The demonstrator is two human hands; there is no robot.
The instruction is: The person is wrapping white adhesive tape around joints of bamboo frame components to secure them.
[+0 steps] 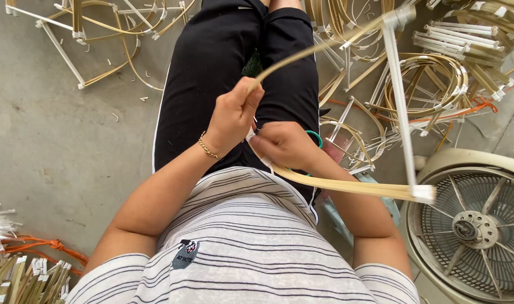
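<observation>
Striped shirt (251, 247) fills the bottom of the view, and just above it both hands work over the lap in black shorts (229, 62). Left hand (233, 115), with a gold chain bracelet (207, 147) at the wrist, is closed around a bamboo strip (319, 48) that runs up and to the right to a white-taped corner (396, 17). Right hand (284, 143) is closed on the lower bamboo strips (352, 186), which bend out to the right to another taped end (423, 193); a white upright stick (400, 107) joins the two corners. The hands sit close together, nearly touching, with a bit of white tape (251, 135) between them. Something green (315, 138) shows behind the right hand, perhaps a scissor handle, though it is mostly hidden.

Judging from the bend, the strips are sprung: if either grip loosens, a strip could whip free, or the taped joints could pull apart. Split bamboo edges may also cut or splinter the fingers, and the frame's far corner swings near the electric fan (476, 225) lying on the floor, where it could catch in the grille.

No true container is in sight. Finished bamboo frames lie in a loose pile (437, 73) on the concrete floor (60, 146) at the upper right, more lie at the upper left (94, 28), and bundles of strips tied with orange cord (26, 270) sit at the lower left.
</observation>
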